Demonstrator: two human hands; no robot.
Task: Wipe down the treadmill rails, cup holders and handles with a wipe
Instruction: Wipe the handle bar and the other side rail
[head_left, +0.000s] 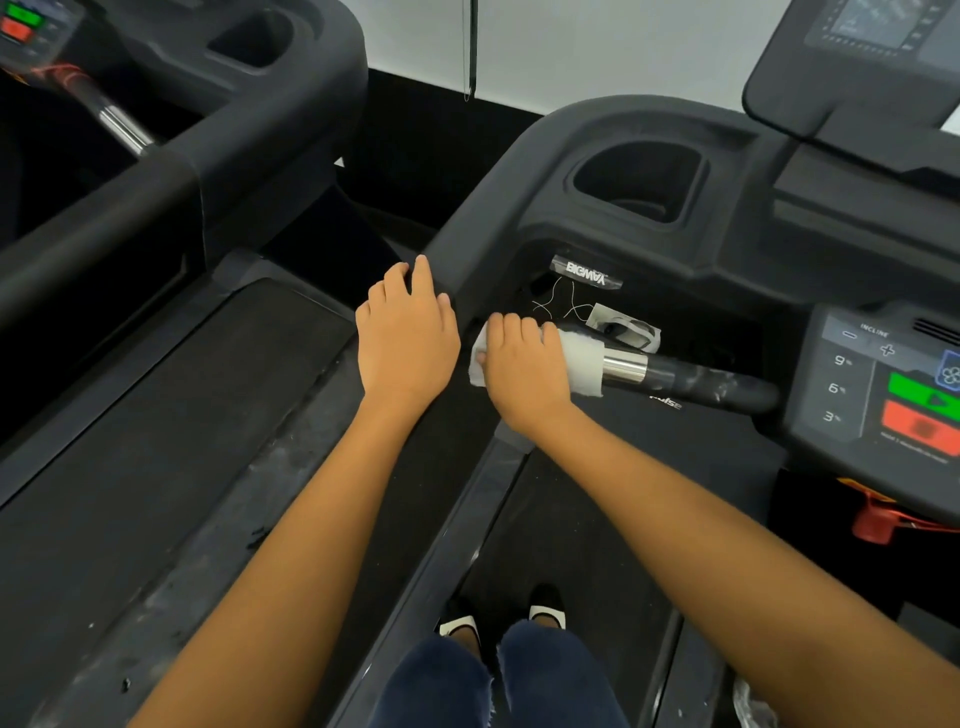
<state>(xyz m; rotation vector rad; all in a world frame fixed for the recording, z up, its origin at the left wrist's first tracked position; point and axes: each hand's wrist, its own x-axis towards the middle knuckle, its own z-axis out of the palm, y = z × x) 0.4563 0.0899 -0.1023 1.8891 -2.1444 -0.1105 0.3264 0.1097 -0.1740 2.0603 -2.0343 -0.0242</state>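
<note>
— Right hand (524, 369)?
— Curled round the wipe (583, 364), wrapped on the handle (711, 384) by the chrome sleeve (626, 370).
— Left?
— Left hand (408, 332) lies on the rail (467, 244), fingers relaxed, holding nothing. Cup holder (639, 174) just beyond.

A clear sticker (587, 274) under the treadmill (519, 171) console reads "BIGWAY" in white letters. The control panel (852, 374) at the right is headed "INCLINE" over a minus and a plus sign, with the numbers 9, 6 and 3 down its left side. Beside them sit a green button (922, 397) with a play arrow and a red button (919, 428) with a square; the fine print below is too blurred to read.
</note>
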